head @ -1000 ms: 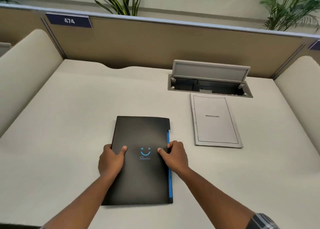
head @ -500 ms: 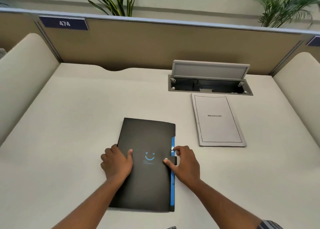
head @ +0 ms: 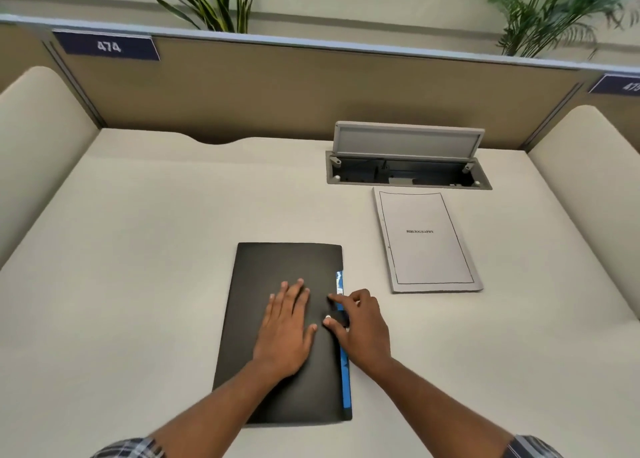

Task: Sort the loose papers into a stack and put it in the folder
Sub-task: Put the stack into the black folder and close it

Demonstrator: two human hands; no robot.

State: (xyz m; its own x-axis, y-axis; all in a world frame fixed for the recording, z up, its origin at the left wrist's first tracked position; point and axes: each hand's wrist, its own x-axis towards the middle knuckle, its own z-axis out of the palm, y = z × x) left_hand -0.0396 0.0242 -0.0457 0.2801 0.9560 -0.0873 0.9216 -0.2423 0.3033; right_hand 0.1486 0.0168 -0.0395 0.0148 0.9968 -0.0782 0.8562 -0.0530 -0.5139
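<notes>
Head view. A matte black folder (head: pixel 287 333), flat and rectangular with rounded corners, lies closed on the pale, smooth desk (head: pixel 156 249), near the front edge and a little left of centre. Its long axis runs from the near edge toward the partition (head: pixel 277 90), leaning slightly so that the far end sits a little further right than the near left corner suggests. A glossy blue strip (head: pixel 345 381) shows along its right long edge.

The left hand (head: pixel 287 329) lies palm down on the cover, fingers spread and straight, pressing flat and gripping nothing. The right hand (head: pixel 360 322) sits at the folder's right edge, its thumb and forefinger curled close together around a small black tab (head: pixel 341 317) on that edge; whether they actually pinch it cannot be told.

The papers (head: pixel 426 239), a thin white stack with slightly uneven edges, lie flat to the right of and beyond the folder, apart from it. The top sheet carries a thin rectangular border and the word BIBLIOGRAPHY; its long axis also runs near to far, tilted a little.

Just beyond the papers a grey metal cable box (head: pixel 408 170) is recessed in the desk, lid raised. The tan partition bears a dark blue label (head: pixel 107 45) reading 474. Plants (head: pixel 214 0) rise behind it.
</notes>
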